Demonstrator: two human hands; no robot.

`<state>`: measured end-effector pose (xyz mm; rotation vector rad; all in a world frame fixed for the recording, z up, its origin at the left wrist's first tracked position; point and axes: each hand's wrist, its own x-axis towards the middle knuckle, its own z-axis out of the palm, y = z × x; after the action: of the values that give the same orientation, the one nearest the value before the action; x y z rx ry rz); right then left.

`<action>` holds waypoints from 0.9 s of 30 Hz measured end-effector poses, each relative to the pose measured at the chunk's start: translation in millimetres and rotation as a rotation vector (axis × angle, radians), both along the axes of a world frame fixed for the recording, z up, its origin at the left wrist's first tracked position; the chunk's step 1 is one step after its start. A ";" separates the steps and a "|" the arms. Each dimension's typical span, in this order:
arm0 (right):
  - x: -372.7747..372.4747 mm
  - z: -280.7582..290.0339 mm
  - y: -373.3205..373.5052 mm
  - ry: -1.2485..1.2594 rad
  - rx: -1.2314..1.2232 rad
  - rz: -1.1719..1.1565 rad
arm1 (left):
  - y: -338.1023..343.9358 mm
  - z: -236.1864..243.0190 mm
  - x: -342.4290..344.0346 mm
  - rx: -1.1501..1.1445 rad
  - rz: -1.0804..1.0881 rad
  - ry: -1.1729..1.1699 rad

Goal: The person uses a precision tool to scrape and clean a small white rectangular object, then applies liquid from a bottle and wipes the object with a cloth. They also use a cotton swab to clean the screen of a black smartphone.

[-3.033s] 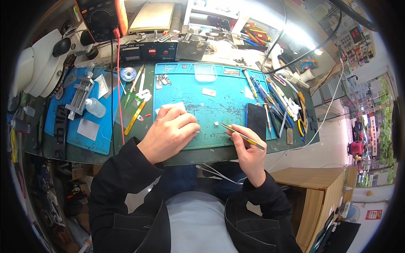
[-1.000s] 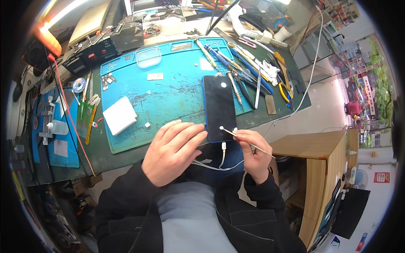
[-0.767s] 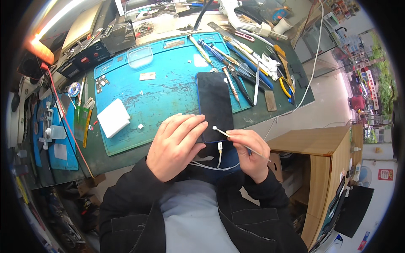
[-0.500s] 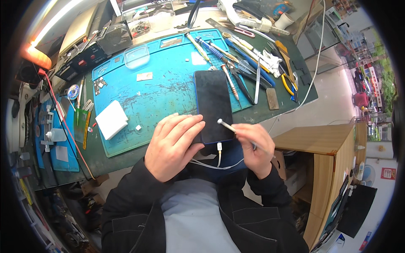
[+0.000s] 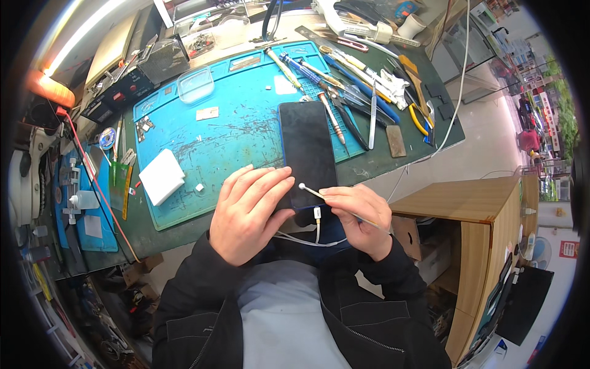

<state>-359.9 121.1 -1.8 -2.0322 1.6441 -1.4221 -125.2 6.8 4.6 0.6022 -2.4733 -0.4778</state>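
Observation:
A black-screened smartphone [image 5: 306,135] with a blue edge lies lengthwise before me, a white charging cable [image 5: 318,214] plugged into its near end. My left hand [image 5: 249,212] grips its lower left side, fingertips at the screen's edge and thumb by the near corner; the underside of this grip is hidden. In my right hand [image 5: 362,218], thumb and fingers pinch a long, thin cotton swab [image 5: 313,192]. Its white round tip points left over the lower part of the screen, close to my left fingertips. Whether the tip touches the glass I cannot tell.
A blue work mat [image 5: 239,138] covers much of the bench. On it sit a white foam block [image 5: 161,177] and a clear plastic box [image 5: 195,85]. Screwdrivers [image 5: 302,71], pliers [image 5: 349,120] and tweezers [image 5: 373,120] lie beyond the phone. A wooden cabinet [image 5: 455,200] stands to the right.
My right hand has moved left and turned, bringing the swab's tip across the screen toward my left fingers. My left hand keeps its place on the smartphone.

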 end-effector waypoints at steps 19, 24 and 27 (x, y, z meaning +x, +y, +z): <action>9.2 16.0 22.3 -1.771 0.439 0.064 | -11.3 16.7 30.8 -0.092 0.401 0.128; 8.2 10.8 27.9 -1.660 0.323 0.013 | -20.7 12.0 87.8 -0.034 0.561 0.110; 16.0 7.9 26.6 -1.574 0.311 -0.009 | -20.6 10.0 92.6 -0.054 0.421 0.020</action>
<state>-343.9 147.7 6.1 -0.2936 0.9354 -1.7470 -32.6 -13.8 14.5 1.0559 -2.2449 -0.2475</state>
